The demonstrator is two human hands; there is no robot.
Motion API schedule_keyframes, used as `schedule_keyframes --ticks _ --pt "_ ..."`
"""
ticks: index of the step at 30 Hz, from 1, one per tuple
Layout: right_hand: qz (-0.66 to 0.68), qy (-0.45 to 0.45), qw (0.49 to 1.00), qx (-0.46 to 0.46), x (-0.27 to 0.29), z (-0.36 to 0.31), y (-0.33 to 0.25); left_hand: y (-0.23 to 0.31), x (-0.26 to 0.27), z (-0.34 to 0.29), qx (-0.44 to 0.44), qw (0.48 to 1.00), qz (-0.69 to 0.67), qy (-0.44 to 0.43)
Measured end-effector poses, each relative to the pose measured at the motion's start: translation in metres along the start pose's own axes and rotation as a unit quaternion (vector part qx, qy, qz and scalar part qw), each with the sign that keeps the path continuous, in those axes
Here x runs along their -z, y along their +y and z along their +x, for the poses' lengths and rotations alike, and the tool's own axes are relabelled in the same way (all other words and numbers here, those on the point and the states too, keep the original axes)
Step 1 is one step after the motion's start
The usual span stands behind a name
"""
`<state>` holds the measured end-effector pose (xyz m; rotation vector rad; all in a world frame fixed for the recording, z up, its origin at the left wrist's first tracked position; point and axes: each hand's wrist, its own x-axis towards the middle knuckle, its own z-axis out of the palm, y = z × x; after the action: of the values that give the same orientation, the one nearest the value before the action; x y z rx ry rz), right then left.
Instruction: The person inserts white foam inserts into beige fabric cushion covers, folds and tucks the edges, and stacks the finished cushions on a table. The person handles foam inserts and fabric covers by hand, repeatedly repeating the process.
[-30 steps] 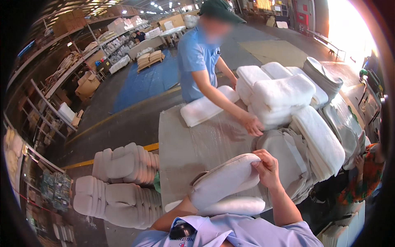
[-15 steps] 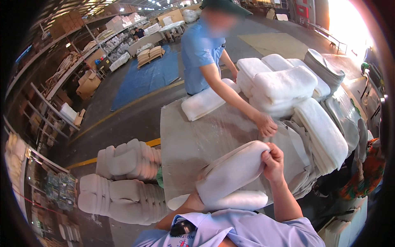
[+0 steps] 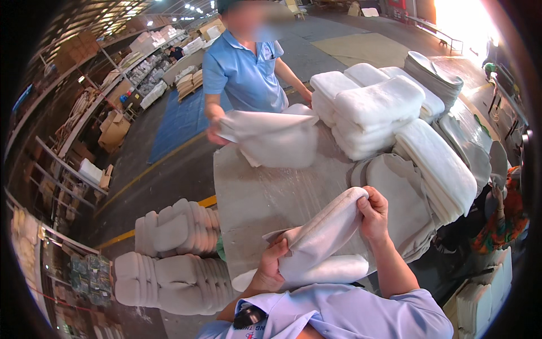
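Note:
A light grey fabric cushion cover [image 3: 323, 231] is stretched between my two hands above the near side of the table. My left hand [image 3: 273, 265] grips its lower left end, and a folded edge flares out beside the fingers. At the upper right end, my right hand [image 3: 374, 214] pinches the rim between thumb and fingers. What fills the cover, if anything, is hidden. Just under it lies a long white padding piece [image 3: 339, 271] along the near table edge. Across the table a co-worker holds another grey cover [image 3: 276, 135], blurred by motion.
White padding pieces [image 3: 378, 104] are piled at the far right of the table [image 3: 248, 209], with more folded padding [image 3: 435, 169] nearer. Grey covers [image 3: 395, 198] lie stacked beside it. Stacks of grey cushions [image 3: 175, 277] stand left of the table. Another person [image 3: 502, 220] is at the right edge.
The cover in my hands has tilted, and my left fingers now show around its end. The co-worker has lifted a grey cover off the stack and moved it left.

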<state>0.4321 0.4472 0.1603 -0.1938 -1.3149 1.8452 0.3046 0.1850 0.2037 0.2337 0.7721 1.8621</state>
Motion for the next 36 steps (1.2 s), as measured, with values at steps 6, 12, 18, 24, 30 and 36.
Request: schedule_keyframes --ticks 6,12,18,24,30,36 --pt "-0.063 -0.038 0.997 -0.005 0.009 -0.002 -0.033 0.009 0.007 -0.007 0.009 0.996 0.022 -0.089" --pt "-0.245 -0.095 0.956 0.129 0.007 0.008 -0.132 0.017 -0.02 -0.016 0.076 0.983 -0.064 -0.158" --pt "-0.435 -0.484 0.754 0.089 -0.073 0.048 -0.268 -0.011 -0.01 -0.036 0.056 0.978 -0.19 -0.066" --pt "-0.224 -0.462 0.782 -0.354 -0.143 0.116 -0.12 -0.028 0.005 -0.05 0.067 0.993 -0.083 -0.049" --pt "-0.117 -0.377 0.735 -0.552 -0.163 -0.017 0.04 -0.03 0.037 -0.094 -0.038 0.989 -0.088 0.113" --pt "-0.095 -0.357 0.633 -0.68 -0.139 0.004 0.066 -0.033 0.032 -0.104 -0.064 0.972 -0.086 0.209"
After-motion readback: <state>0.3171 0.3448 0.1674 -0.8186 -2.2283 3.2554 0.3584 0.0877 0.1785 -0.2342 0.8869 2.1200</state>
